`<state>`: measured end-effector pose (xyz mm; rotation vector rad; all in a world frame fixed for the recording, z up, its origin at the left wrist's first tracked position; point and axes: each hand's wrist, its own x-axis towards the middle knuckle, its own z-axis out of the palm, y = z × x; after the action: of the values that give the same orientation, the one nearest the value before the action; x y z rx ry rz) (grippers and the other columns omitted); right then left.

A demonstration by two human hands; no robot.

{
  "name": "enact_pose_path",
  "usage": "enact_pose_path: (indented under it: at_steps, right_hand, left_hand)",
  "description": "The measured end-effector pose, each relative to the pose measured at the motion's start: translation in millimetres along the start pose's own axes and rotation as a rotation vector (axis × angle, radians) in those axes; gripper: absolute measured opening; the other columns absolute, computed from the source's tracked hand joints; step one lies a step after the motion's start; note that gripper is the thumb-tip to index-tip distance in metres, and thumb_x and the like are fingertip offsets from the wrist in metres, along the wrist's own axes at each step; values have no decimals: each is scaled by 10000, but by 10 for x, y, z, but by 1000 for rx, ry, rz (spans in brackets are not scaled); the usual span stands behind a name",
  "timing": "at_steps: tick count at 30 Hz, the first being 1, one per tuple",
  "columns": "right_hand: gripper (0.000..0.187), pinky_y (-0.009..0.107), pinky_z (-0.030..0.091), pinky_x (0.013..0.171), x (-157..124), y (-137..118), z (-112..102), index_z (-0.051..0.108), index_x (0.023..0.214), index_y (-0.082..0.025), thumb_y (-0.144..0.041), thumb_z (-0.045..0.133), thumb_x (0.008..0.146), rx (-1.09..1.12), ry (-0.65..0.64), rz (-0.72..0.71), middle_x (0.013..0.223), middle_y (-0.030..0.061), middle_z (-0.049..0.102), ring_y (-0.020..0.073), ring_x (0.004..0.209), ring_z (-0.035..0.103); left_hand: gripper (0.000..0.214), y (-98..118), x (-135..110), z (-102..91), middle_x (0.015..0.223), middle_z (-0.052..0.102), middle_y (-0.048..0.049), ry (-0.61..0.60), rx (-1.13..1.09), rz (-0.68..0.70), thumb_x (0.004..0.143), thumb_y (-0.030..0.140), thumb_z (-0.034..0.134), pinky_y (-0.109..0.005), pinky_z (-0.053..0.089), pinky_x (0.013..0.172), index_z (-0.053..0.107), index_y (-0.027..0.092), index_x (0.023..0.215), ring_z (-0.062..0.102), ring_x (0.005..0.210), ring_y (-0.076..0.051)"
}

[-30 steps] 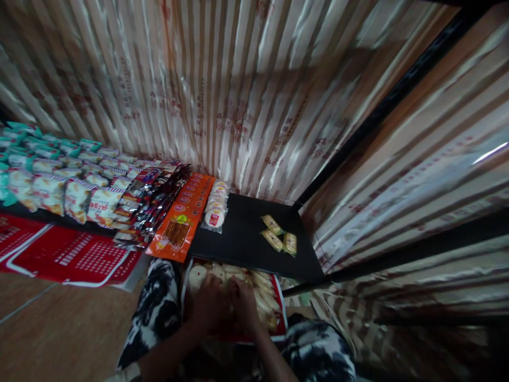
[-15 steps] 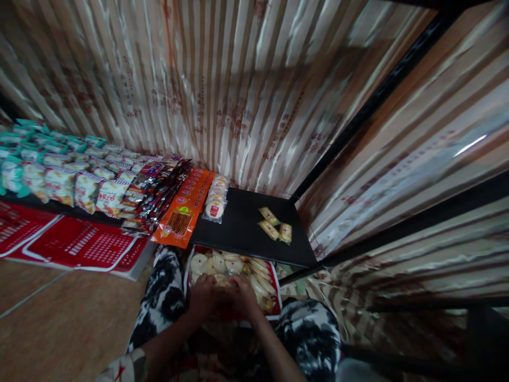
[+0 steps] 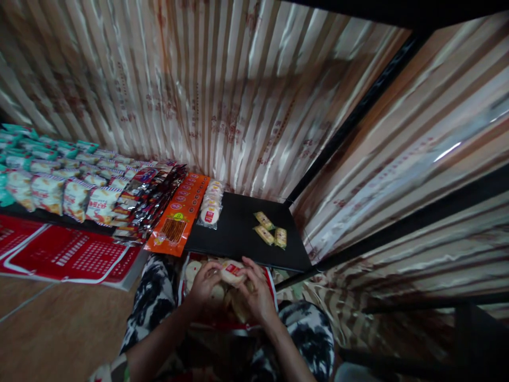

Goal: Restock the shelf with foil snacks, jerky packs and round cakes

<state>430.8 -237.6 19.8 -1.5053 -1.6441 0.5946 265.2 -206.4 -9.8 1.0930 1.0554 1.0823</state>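
Between my two hands is a round, pale wrapped cake (image 3: 231, 270) with a red label, held above an open box. My left hand (image 3: 205, 284) grips its left side, fingers curled. On the other side, my right hand (image 3: 255, 289) closes on it with the fingertips. Below lies the red-and-white box (image 3: 182, 286), with several pale round wrapped cakes (image 3: 192, 270) inside, partly hidden by my hands. A row of similar wrapped cakes (image 3: 209, 214) stands on the black shelf (image 3: 234, 225) ahead.
Three small yellow packets (image 3: 264, 234) lie on the shelf's right part. An orange flat pack (image 3: 177, 220), dark shiny sachets (image 3: 139, 212) and white snack bags (image 3: 101, 204) line the left. A black metal post (image 3: 358, 116) rises at right. A red printed bag (image 3: 79, 252) is below.
My hands have come up from among the cakes in the box, and a red-labelled cake now shows between them. The view has shifted slightly.
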Motion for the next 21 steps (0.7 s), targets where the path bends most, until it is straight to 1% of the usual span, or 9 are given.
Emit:
enact_pose_path:
  at_steps: [2,4,6,8,11,14,16,19,21]
  right_hand:
    - [140,406,377,1001,-16,25,21,643,837,-228,-193,547,743,-37,42,-18,1348,84,456,235,1222,446]
    - [185,406,368,1014,-29,45,41,645,858,-226,-165,515,742,-72,62,-23,1403,76,394,237,1264,402]
    - [230,403,371,1014,-28,50,41,648,887,-227,-152,494,735,-89,51,-19,1397,77,404,240,1265,404]
    - [254,397,379,1007,-8,44,24,650,925,-228,-168,501,728,-57,6,-22,1353,87,454,244,1234,442]
    - [256,380,406,980,67,40,10,639,979,-224,-272,535,750,97,-48,25,1261,99,536,245,1164,505]
    - [347,334,508,815,196,61,58,597,1029,-198,-408,560,755,318,27,254,1070,106,630,221,955,610]
    - [413,300,531,684,304,82,116,585,1023,-186,-447,617,704,419,68,388,908,76,657,193,781,628]
    - [442,280,513,599,473,102,208,603,971,-195,-423,706,606,494,12,454,721,9,635,166,640,602]
    - [380,275,496,586,586,107,273,625,894,-197,-406,712,588,528,-55,450,660,-8,623,160,607,588]
  left_hand:
    - [214,60,77,38,966,628,-51,31,-99,-54,620,327,579,-296,487,753,576,182,777,602,888,-199]
    - [241,107,152,80,869,646,-44,76,-116,-94,606,362,624,-289,485,718,582,171,748,609,826,-191]
    - [252,136,224,113,750,645,-25,118,-115,-127,591,372,649,-276,479,670,577,167,721,609,742,-175]
    - [255,149,290,127,684,641,-9,137,-134,-144,572,359,662,-262,471,626,568,170,714,607,680,-163]
    - [249,163,379,108,672,645,3,115,-153,-145,567,347,655,-246,463,582,557,179,723,603,638,-152]
    - [226,193,451,68,691,645,3,60,-125,-130,573,326,639,-235,456,562,560,175,721,593,618,-142]
    - [196,216,496,42,710,642,-2,34,-98,-99,582,301,624,-234,461,575,566,170,715,594,632,-142]
    - [138,243,578,-2,740,630,-9,28,-50,-39,608,260,579,-244,478,598,569,170,712,601,668,-151]
    - [112,257,650,-46,772,621,-20,40,17,12,626,225,538,-260,493,624,576,172,717,607,706,-160]
